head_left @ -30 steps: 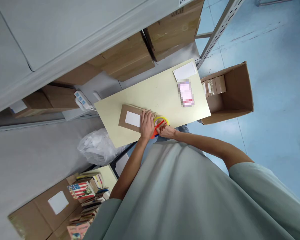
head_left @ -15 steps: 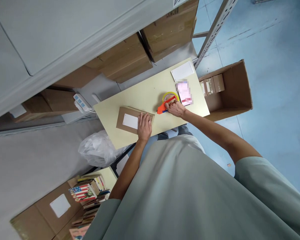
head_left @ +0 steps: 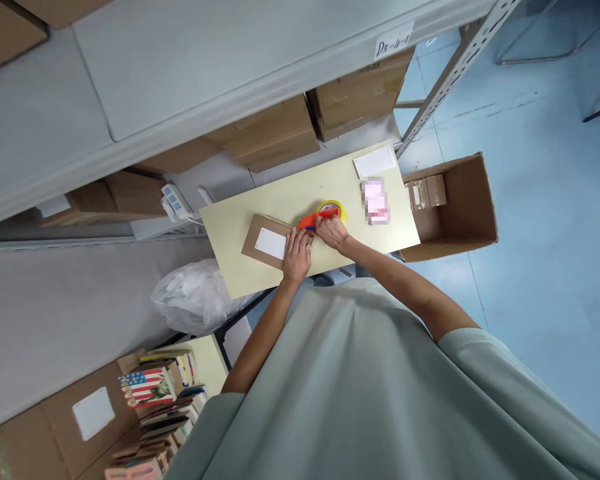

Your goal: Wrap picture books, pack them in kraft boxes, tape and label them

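Note:
A small brown cardboard box (head_left: 253, 235) with a white label (head_left: 271, 243) lies on the pale yellow table (head_left: 225, 257). My left hand (head_left: 297, 255) rests flat on the box's right end, fingers stretched out. An orange tape dispenser (head_left: 307, 221) loaded with a yellow-edged tape roll (head_left: 341, 212) is gripped in my right hand (head_left: 332, 233). The dispenser's front end is at the box's right edge, close to my left fingertips. Whether tape touches the box there cannot be made out.
A pixelated pink item (head_left: 375, 201) and a white sheet (head_left: 375, 162) lie at the table's right. Beyond that edge stands an open carton (head_left: 473, 200) with small boxes inside. Shelving with cartons (head_left: 275, 133) runs behind. A plastic bag (head_left: 195, 297) and books (head_left: 153, 387) are at left.
My right hand has brought the tape dispenser leftward, from beside the pink item to the box's right end. My left hand stays on the box. The camera view has shifted slightly.

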The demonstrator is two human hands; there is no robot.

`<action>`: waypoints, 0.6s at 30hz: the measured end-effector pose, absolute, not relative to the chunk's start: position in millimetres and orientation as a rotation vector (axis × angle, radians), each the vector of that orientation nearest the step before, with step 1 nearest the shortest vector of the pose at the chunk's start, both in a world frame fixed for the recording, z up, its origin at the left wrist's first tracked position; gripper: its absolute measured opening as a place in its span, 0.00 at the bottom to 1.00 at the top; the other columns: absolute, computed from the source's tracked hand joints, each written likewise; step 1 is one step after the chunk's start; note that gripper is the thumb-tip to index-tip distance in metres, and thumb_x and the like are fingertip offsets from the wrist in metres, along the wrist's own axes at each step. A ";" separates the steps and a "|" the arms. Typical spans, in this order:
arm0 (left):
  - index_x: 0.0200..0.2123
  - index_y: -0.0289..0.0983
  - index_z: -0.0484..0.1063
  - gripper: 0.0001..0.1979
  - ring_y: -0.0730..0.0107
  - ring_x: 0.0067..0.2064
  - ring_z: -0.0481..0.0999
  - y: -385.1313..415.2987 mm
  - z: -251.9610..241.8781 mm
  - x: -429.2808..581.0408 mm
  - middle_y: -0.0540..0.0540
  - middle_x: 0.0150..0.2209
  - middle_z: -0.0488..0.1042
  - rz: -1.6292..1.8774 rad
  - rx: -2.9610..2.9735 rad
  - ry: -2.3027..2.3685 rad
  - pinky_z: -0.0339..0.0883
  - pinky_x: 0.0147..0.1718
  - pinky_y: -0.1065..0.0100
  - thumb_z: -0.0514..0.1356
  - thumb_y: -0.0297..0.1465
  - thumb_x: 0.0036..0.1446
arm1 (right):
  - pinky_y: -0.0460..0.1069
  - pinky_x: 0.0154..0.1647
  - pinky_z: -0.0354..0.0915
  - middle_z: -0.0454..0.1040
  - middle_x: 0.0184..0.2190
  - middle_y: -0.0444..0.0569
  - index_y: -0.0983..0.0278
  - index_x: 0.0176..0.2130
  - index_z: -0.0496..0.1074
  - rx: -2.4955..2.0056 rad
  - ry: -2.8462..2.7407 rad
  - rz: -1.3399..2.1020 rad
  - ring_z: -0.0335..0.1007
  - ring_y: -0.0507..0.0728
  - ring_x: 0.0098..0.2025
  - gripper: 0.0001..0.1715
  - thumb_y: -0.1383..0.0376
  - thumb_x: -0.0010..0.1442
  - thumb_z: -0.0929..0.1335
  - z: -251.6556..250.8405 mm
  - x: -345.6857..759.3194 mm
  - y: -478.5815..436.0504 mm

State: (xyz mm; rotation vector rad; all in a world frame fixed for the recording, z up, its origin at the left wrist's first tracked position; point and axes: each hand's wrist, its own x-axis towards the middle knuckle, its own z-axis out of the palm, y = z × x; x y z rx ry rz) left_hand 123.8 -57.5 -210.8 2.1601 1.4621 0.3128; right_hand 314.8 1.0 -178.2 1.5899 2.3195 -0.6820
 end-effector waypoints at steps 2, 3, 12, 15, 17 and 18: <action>0.67 0.32 0.72 0.27 0.51 0.82 0.53 -55.8 -207.4 125.1 0.31 0.73 0.70 0.336 2.151 1.455 0.46 0.81 0.42 0.43 0.38 0.78 | 0.60 0.50 0.71 0.82 0.48 0.76 0.83 0.61 0.72 1.629 2.301 -0.687 0.83 0.67 0.45 0.25 0.77 0.73 0.56 -167.6 311.9 1.1; 0.66 0.32 0.72 0.27 0.50 0.82 0.54 -55.4 -204.8 126.3 0.31 0.72 0.70 0.354 2.145 1.447 0.47 0.80 0.42 0.44 0.39 0.78 | 0.60 0.49 0.71 0.82 0.48 0.76 0.84 0.61 0.72 1.643 2.292 -0.675 0.84 0.67 0.45 0.25 0.77 0.74 0.56 -161.6 313.6 0.0; 0.62 0.37 0.73 0.19 0.49 0.66 0.76 -40.0 -133.9 158.7 0.31 0.59 0.79 0.860 2.156 1.558 0.69 0.66 0.48 0.52 0.37 0.77 | 0.57 0.47 0.71 0.84 0.41 0.71 0.80 0.63 0.67 1.950 2.220 -0.564 0.85 0.71 0.44 0.34 0.51 0.81 0.59 -65.5 348.6 -0.7; 0.56 0.39 0.76 0.14 0.53 0.58 0.79 1.0 -78.3 169.0 0.35 0.53 0.80 1.115 2.250 1.516 0.70 0.61 0.52 0.53 0.34 0.77 | 0.57 0.51 0.70 0.84 0.44 0.71 0.78 0.63 0.66 2.057 2.339 -0.423 0.84 0.71 0.46 0.35 0.49 0.82 0.57 -5.1 343.4 29.2; 0.53 0.40 0.77 0.12 0.55 0.56 0.78 36.7 -34.0 172.1 0.37 0.52 0.80 1.288 2.277 1.499 0.68 0.61 0.53 0.54 0.33 0.77 | 0.57 0.54 0.68 0.84 0.44 0.71 0.78 0.64 0.65 2.110 2.434 -0.286 0.84 0.71 0.47 0.35 0.50 0.82 0.55 37.0 335.9 57.7; 0.52 0.41 0.78 0.12 0.55 0.55 0.78 54.4 -11.1 172.4 0.37 0.51 0.80 1.358 2.293 1.492 0.68 0.60 0.54 0.54 0.33 0.77 | 0.58 0.55 0.67 0.84 0.45 0.71 0.78 0.64 0.64 2.127 2.482 -0.218 0.83 0.71 0.48 0.34 0.51 0.82 0.55 56.4 331.4 73.5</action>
